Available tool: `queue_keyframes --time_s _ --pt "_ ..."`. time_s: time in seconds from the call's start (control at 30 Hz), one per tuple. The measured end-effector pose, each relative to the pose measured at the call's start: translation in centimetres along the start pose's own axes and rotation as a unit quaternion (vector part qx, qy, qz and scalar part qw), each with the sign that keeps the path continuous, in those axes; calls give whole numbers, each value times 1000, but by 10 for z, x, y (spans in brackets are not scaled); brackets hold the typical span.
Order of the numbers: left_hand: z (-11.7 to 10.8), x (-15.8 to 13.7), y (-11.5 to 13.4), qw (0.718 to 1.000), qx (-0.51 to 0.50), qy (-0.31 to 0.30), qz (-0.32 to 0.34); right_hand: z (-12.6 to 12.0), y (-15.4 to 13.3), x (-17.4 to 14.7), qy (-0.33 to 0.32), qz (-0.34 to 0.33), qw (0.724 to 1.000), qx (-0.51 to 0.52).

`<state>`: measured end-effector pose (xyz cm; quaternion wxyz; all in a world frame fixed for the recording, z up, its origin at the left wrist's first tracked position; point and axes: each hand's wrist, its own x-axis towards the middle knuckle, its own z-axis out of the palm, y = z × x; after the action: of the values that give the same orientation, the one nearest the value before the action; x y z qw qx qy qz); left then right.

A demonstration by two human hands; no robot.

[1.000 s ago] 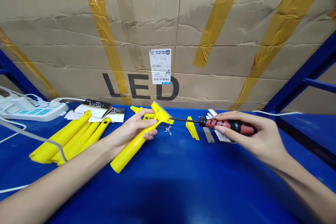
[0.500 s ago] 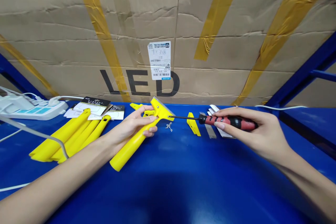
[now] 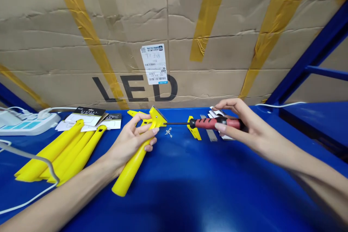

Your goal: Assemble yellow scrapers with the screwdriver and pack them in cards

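Note:
My left hand [image 3: 133,137] is closed around a yellow scraper [image 3: 130,172] near its head, which has a metal blade along its edge and a screw in its face. My right hand [image 3: 244,123] holds a red and black screwdriver [image 3: 208,123], thumb below and one finger lifted off the handle. The screwdriver's tip meets the lower corner of the scraper head. Small screws [image 3: 169,132] lie on the blue surface just under the shaft. Behind the shaft is a loose yellow head piece [image 3: 194,128]. More yellow pieces [image 3: 134,113] lie behind my left hand.
Several yellow handles [image 3: 67,152] lie at left beside black and white packaging cards [image 3: 87,116]. A white power strip [image 3: 29,125] and a grey cable [image 3: 32,156] are farther left. Flat metal blades [image 3: 210,134] lie behind the screwdriver. A large cardboard box [image 3: 122,43] stands at the back.
The view has shifted, so most things sit farther left. The scraper stands somewhat steeper. My right fingers have changed their hold on the screwdriver handle, with a finger now raised.

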<state>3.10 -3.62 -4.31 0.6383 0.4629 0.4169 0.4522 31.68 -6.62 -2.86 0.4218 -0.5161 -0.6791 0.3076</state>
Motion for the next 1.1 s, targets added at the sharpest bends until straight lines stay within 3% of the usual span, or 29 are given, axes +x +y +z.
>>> queue_keyframes --time_s 0.1,0.23,0.37,0.5,0.6,0.7,0.8,0.87,0.97,1.03,1.1 --pt "5 -2 2 999 1 27 22 -2 4 2 -19 1 1000 20" --pt "11 -7 6 999 18 24 43 1 9 2 62 31 997 -37" --pt "12 -8 8 997 34 37 54 0 10 3 -6 14 999 42" --pt "12 -8 4 997 32 32 55 6 7 4 100 -31 993 47" --pt "16 -11 0 998 24 24 55 11 7 3 149 15 989 -12" --pt "17 -12 -1 998 23 26 57 7 10 2 107 26 992 -68" --pt "16 -12 -1 997 24 38 65 1 11 2 51 -24 998 -30" --pt "14 -12 -1 997 24 36 69 1 11 3 61 -54 997 -4" --pt "15 -12 -2 996 31 26 80 8 11 1 104 -19 994 -19" --pt "15 -13 -2 995 38 29 86 12 11 0 99 18 994 -49" --pt "15 -13 -1 995 36 37 91 14 11 0 74 5 996 -47"
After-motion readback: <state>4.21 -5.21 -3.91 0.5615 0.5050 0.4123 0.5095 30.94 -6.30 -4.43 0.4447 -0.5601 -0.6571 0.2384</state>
